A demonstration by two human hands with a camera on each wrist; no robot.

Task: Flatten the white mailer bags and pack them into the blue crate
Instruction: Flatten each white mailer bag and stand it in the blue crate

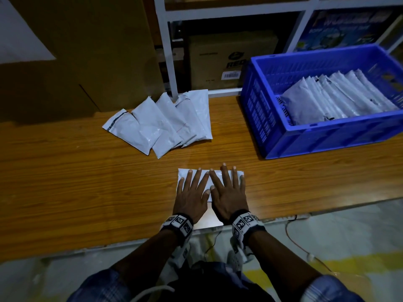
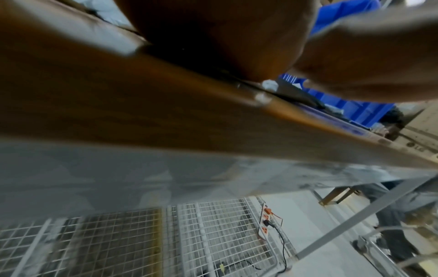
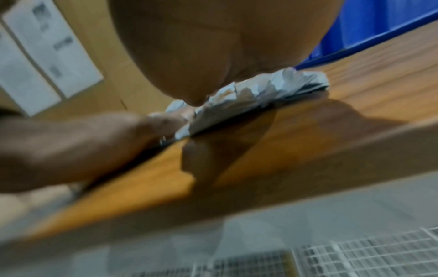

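Note:
A white mailer bag [image 1: 182, 173] lies near the front edge of the wooden table [image 1: 87, 182]. Both hands press flat on it with straight, spread fingers: my left hand [image 1: 192, 190] on its left half, my right hand [image 1: 227, 190] on its right half. In the right wrist view the bag [image 3: 260, 93] shows crumpled under the palm. Several more white mailer bags [image 1: 161, 123] lie fanned out farther back on the table. The blue crate [image 1: 327, 136] stands at the right with several flat white bags [image 1: 335, 99] lined up inside it.
A tall cardboard box [image 1: 76, 51] stands at the back left. A white shelf frame [image 1: 170, 51] with a brown carton [image 1: 218, 62] runs behind the table. Below the table edge are a wire grid [image 2: 166, 234] and a power strip [image 2: 266, 223] on the floor.

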